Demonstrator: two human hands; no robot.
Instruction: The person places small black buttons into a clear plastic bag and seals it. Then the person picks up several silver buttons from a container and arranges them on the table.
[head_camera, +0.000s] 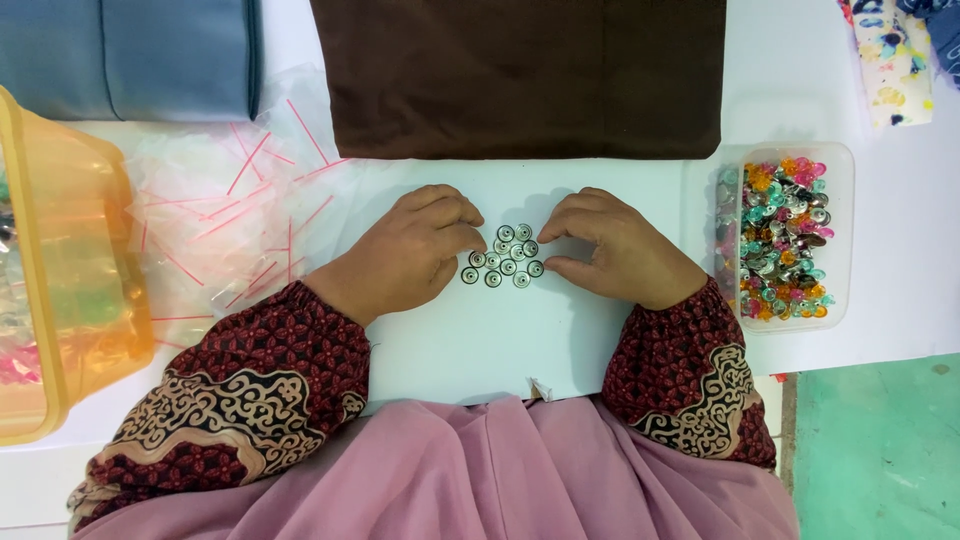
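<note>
Buttons (505, 256) are lying clustered on the white table (480, 330) between both hands; left hand (410, 252) and right hand (612, 245) are curling loosely around them, fingertips touching, gripping none, equally near.

White table (470, 340) under even light, w/ green floor (880, 450) showing at lower right.

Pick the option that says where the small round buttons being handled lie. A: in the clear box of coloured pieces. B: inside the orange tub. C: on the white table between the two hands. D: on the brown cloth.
C: the round buttons sit clustered on the bare white table, between the left hand and the right hand.
</note>
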